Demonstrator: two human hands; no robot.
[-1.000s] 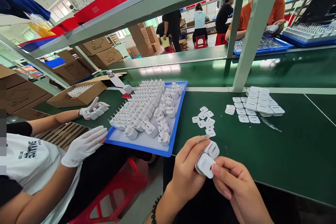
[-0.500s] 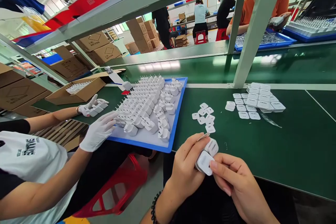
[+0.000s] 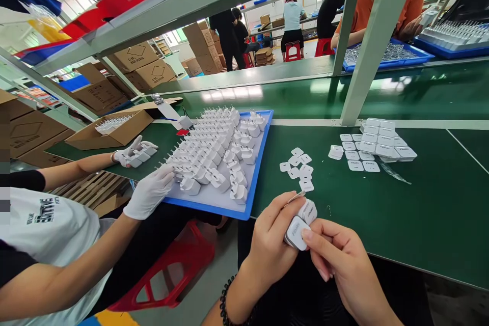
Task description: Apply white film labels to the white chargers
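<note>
My left hand [image 3: 272, 237] is closed around small white rounded-square plastic covers held side by side in what look like stacks. The nearer cover [image 3: 297, 233] shows faint grey print, and the farther cover [image 3: 307, 211] also bears print. A thin flat piece [image 3: 296, 197] sticks out between my left fingers. My right hand [image 3: 338, 252] grips the edge of the nearer cover, its thumb pressed on the face and its other fingers bent behind. Just beyond my hands, several loose white covers [image 3: 299, 168] lie scattered on the green bench.
A blue tray [image 3: 248, 209] of white plug housings [image 3: 214, 142] stands to the left. A co-worker's gloved hand [image 3: 151, 192] reaches to its edge. Stacked white covers [image 3: 385, 138] lie at the right, beside a clear plastic strip [image 3: 397, 173]. A metal post [image 3: 376, 46] rises behind the bench.
My right thumb has shifted slightly up and left on the nearer cover. That face looked blank with a small dark spot before; print shows on it now. The co-worker's gloved hand moved right.
</note>
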